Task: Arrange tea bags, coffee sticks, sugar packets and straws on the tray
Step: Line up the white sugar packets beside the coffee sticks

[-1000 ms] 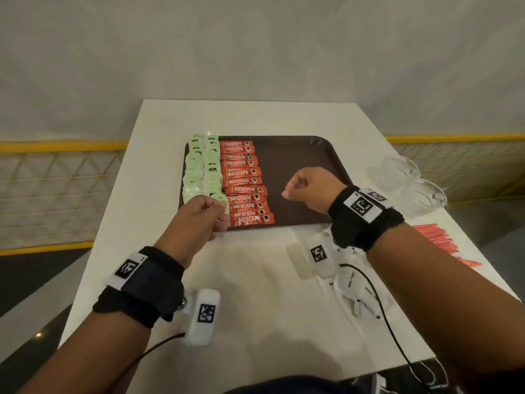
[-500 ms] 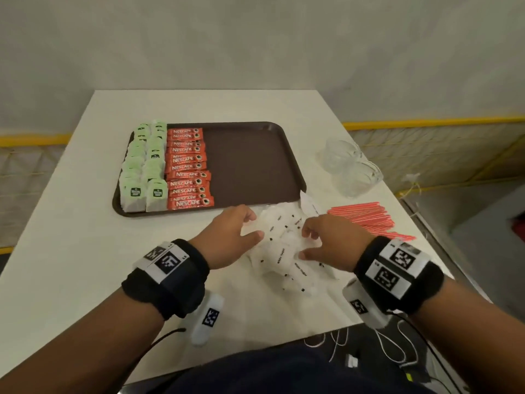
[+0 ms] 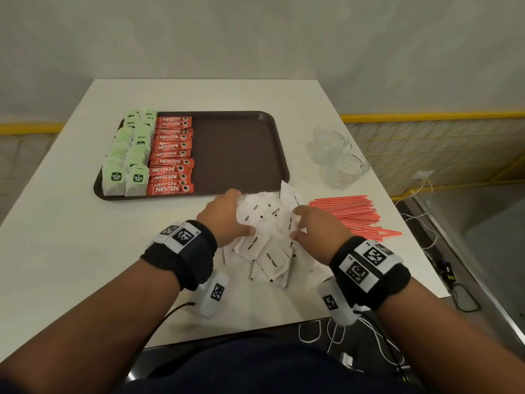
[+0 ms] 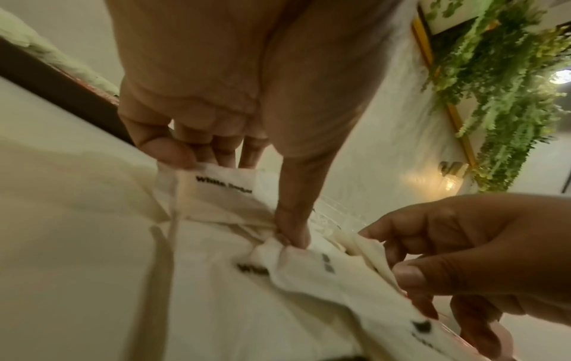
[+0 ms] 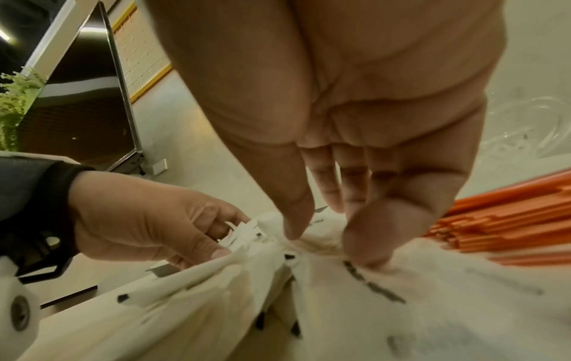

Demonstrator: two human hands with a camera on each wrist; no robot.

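While both hands work the loose heap of sugar packets (image 3: 265, 240) on the table, the head view shows the left hand (image 3: 227, 220) and right hand (image 3: 315, 230) bracketing it, the tray (image 3: 244, 149) just beyond the fingertips, tea bags (image 3: 129, 155) and coffee sticks (image 3: 172, 155) already in rows, straws (image 3: 352, 214) outboard of the right hand. From the left wrist, thumb and fingers (image 4: 160, 146) pinch packets. From the right wrist, thumb and fingers (image 5: 367, 244) curl into the paper, gripping it. Best, I judge, to square a small stack between both grips before lifting, since slack packets would slide apart.
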